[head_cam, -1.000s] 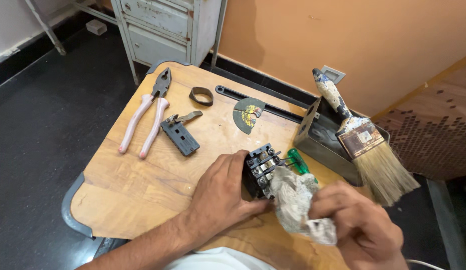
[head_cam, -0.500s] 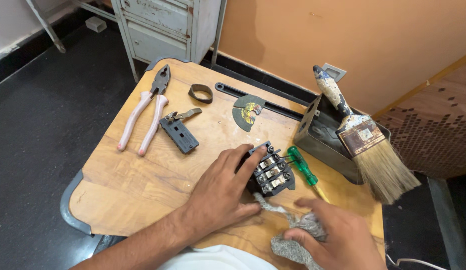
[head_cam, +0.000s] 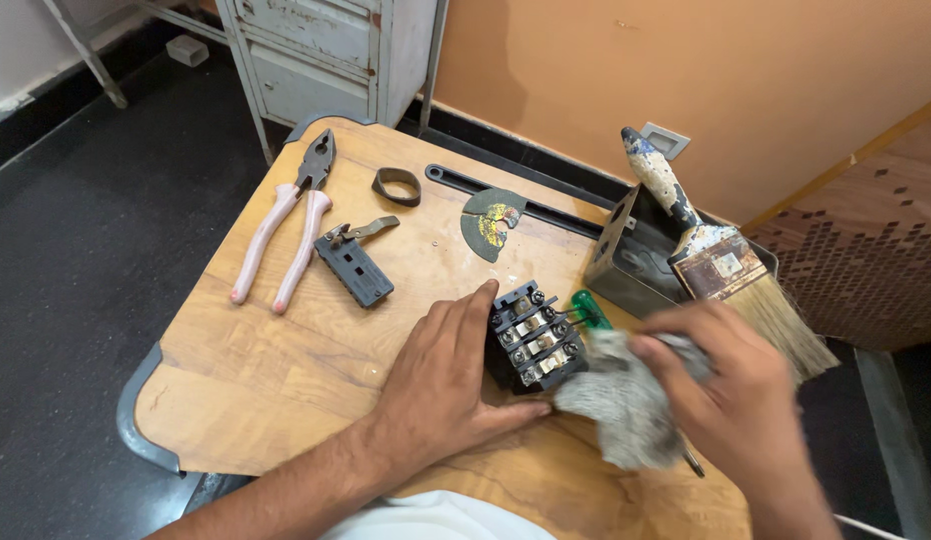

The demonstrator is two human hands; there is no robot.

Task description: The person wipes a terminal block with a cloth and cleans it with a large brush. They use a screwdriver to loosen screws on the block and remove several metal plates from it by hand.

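the left hand (head_cam: pixel 441 385) lies flat on the wooden table (head_cam: pixel 286 370), its grip open, fingers spread and pressed against the near-left side of a black terminal block (head_cam: pixel 534 338) with rows of metal screws on top; the thumb reaches along the block's near edge. the right hand (head_cam: pixel 731 385) is blurred, its grip closed on a grey rag (head_cam: pixel 626 400) that is bunched just right of the block and touching it. behind the rag, between the two grips, the green handle of a screwdriver (head_cam: pixel 589 308) shows; the rest of it is hidden under the cloth, with a thin metal tip peeking out near the right hand's near side. beyond the right grip a metal box (head_cam: pixel 636 262) sits with a worn paintbrush (head_cam: pixel 721 262) resting over it. well away from the left grip, on the far-left part of the table, lie pink-handled pliers (head_cam: pixel 286 235), a small dark switch part (head_cam: pixel 354 268), a dark ring (head_cam: pixel 397 186), a half-round disc (head_cam: pixel 493 222) and a long dark bar (head_cam: pixel 526 200)
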